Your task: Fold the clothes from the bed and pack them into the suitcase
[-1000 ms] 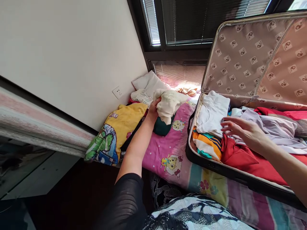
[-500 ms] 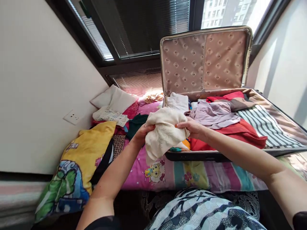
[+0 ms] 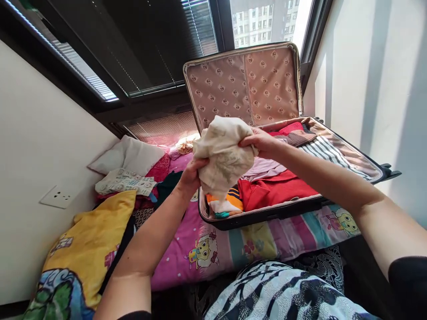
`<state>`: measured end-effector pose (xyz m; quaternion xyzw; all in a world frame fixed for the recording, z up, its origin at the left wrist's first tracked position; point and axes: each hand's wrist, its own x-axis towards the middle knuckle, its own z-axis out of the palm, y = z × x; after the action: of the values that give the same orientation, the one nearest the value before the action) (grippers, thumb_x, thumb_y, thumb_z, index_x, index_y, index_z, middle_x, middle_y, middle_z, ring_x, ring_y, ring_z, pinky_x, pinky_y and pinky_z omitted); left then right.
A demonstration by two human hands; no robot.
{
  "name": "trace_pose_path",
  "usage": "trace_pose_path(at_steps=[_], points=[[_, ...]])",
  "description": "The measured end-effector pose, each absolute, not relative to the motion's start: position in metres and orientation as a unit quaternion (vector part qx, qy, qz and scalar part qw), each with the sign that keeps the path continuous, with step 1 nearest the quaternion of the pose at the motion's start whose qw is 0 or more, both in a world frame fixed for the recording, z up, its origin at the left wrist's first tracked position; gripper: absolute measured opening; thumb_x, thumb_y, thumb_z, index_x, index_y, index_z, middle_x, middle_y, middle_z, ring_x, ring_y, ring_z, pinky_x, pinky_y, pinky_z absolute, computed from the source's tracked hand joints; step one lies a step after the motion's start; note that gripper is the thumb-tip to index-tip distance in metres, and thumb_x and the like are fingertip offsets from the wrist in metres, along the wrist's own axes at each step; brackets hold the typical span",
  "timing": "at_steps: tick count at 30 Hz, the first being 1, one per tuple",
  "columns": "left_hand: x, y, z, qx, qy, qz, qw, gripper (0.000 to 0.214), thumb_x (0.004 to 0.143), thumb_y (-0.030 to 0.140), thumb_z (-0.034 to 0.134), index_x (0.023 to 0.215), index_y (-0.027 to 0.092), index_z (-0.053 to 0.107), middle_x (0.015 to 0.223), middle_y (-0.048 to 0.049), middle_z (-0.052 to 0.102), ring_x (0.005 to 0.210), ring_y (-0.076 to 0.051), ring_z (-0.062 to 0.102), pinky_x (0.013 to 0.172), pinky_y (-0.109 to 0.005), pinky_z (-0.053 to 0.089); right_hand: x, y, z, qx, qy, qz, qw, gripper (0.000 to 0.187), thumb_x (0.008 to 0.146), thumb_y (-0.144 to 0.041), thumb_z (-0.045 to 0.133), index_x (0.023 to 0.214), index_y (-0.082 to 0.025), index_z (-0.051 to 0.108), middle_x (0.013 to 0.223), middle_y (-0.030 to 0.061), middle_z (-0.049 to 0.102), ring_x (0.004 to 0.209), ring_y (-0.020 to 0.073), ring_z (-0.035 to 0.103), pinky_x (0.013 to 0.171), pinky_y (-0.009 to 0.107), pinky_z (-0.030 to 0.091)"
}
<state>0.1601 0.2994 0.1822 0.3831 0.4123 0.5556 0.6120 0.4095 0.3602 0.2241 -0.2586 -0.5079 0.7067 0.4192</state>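
A crumpled cream-coloured cloth garment [image 3: 225, 155] hangs between my hands, above the left end of an open suitcase [image 3: 263, 218]. My left hand [image 3: 194, 174] grips its lower left edge, thumb on top. On the upper right side, my right hand [image 3: 260, 141] pinches the fabric. Its exact kind cannot be made out. Beneath and beyond it in the suitcase lie a red garment [image 3: 276, 189], an orange piece with dark stripes [image 3: 233, 200], a pale lilac cloth [image 3: 267, 166] and a black-and-white striped garment [image 3: 330, 153], partly hidden by my right arm.
The suitcase lid [image 3: 247, 89] leans upright near the window. On the pink patterned bedding [image 3: 173, 262], a yellow printed blanket [image 3: 90, 235], a dark green cloth [image 3: 168, 186] and a white pillow [image 3: 133, 155] lie to the left. Walls flank both sides.
My hands have lifted the cream garment a little and turned it. The view has swung right, so the suitcase now appears further left.
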Motion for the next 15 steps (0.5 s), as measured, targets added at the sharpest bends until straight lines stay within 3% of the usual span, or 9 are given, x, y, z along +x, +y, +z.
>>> trace_pose_path(at_steps=[5,9,12,15], points=[[0.216,0.334,0.201,0.395,0.356,0.574,0.623,0.038,0.068,0.017,0.077,0.106,0.017,0.077,0.102,-0.0054,0.084,0.120,-0.034,0.076,0.111,-0.048,0.061,0.456,0.393,0.256,-0.299,-0.559,0.611,0.474,0.047,0.069,-0.013,0.074,0.115,-0.013,0.072,0.097,0.0042,0.077,0.095,0.0230,0.075,0.090,0.040,0.066],[0.291,0.356,0.197,0.371,0.301,0.552,0.684,0.057,0.068,0.016,0.085,0.124,0.017,0.074,0.112,-0.0074,0.083,0.121,-0.035,0.076,0.113,-0.051,0.059,0.517,0.404,0.273,-0.383,-0.567,0.525,0.506,0.048,0.076,-0.004,0.068,0.122,-0.012,0.074,0.103,0.0048,0.080,0.090,0.0167,0.074,0.087,0.029,0.063],[0.358,0.368,0.188,0.342,0.269,0.534,0.725,0.058,0.068,0.011,0.084,0.125,0.019,0.074,0.114,-0.0062,0.083,0.123,-0.034,0.075,0.113,-0.051,0.058,0.570,0.407,0.277,-0.452,-0.545,0.498,0.501,0.056,0.084,0.007,0.053,0.135,-0.007,0.069,0.105,0.0061,0.081,0.082,0.0093,0.071,0.085,0.024,0.057],[0.424,0.374,0.182,0.293,0.256,0.518,0.761,0.050,0.070,0.005,0.079,0.118,0.018,0.074,0.115,-0.0083,0.081,0.124,-0.033,0.074,0.112,-0.049,0.059,0.620,0.410,0.275,-0.519,-0.543,0.467,0.466,0.059,0.090,0.010,0.048,0.147,0.003,0.061,0.114,0.0154,0.080,0.075,0.0050,0.068,0.082,0.021,0.052]])
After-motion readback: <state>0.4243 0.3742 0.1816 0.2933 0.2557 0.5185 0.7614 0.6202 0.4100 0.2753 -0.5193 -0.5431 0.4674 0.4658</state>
